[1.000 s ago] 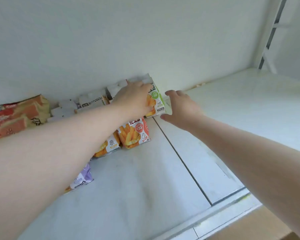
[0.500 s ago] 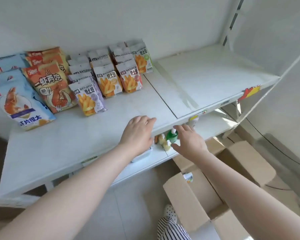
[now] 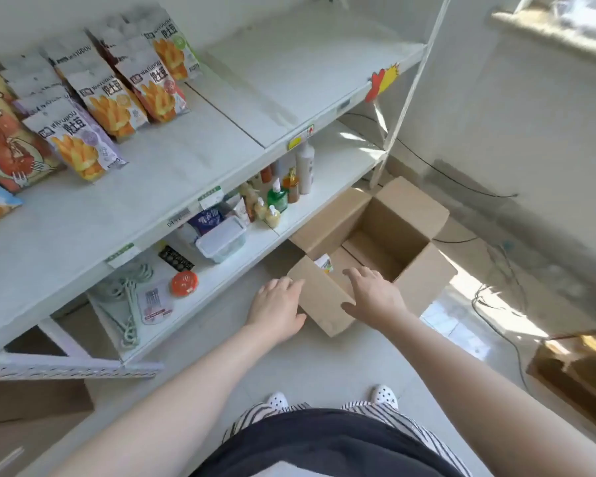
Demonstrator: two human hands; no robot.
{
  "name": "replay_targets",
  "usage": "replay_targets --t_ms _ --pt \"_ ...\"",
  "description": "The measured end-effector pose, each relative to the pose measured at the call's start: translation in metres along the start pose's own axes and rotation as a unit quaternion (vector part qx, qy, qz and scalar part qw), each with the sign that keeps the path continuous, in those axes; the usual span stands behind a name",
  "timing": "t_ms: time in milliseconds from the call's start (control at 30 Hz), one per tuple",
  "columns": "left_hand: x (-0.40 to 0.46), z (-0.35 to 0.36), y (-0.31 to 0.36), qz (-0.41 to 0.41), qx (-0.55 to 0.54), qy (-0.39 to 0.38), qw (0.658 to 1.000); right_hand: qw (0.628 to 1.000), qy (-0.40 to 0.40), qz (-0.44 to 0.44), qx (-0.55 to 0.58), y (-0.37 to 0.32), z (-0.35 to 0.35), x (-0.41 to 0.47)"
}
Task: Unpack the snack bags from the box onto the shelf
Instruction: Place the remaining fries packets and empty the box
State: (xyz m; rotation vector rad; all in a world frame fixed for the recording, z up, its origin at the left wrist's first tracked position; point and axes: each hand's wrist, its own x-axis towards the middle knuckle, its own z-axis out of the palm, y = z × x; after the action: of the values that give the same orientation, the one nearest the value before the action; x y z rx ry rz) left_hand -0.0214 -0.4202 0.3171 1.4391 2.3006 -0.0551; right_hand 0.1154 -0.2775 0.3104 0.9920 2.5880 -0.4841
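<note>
Both hands empty, fingers spread, my left hand (image 3: 278, 309) by the near flap and my right hand (image 3: 372, 293) over the open box (image 3: 375, 249), where one snack bag (image 3: 324, 263) peeks out: probably light, crinkly, slippery, so I'd pinch its top seam.

Brown box (image 3: 327, 301), white shelf (image 3: 193, 156), striped trousers (image 3: 406, 425) (black-and-white).

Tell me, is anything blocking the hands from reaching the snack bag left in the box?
Nothing visible does. The cardboard box stands open, flaps folded out, and one snack bag shows inside by the near wall. The right hand hovers over the opening beside it; the left hand is outside, by the near flap.
</note>
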Motion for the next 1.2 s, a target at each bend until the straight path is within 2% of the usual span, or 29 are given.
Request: replay_targets --t_ms 200,400,600,833,1033,1200 --pt "0.031 0.029 0.082 -0.01 -0.01 -0.044 0.999 0.999 -0.008 0.037 0.012 0.104 -0.005 -0.034" --pt "0.079 0.047 0.165 -0.055 -0.043 -0.04 0.997 0.999 -0.017 0.042 -0.002 0.209 -0.019 -0.041" --pt "0.1 0.051 0.211 -0.086 -0.086 -0.026 0.992 0.999 -0.046 0.016 0.0 0.251 -0.031 -0.016" --pt "0.152 0.048 0.2 -0.143 -0.109 -0.031 0.983 0.996 -0.076 -0.051 -0.003 0.252 -0.035 0.059" --pt "0.223 0.045 0.173 -0.211 -0.158 -0.065 0.962 0.994 -0.08 -0.067 0.016 0.277 -0.054 0.135" --pt "0.275 0.044 0.146 -0.261 -0.196 -0.042 0.944 0.991 -0.106 -0.066 0.044 0.29 -0.062 0.209"
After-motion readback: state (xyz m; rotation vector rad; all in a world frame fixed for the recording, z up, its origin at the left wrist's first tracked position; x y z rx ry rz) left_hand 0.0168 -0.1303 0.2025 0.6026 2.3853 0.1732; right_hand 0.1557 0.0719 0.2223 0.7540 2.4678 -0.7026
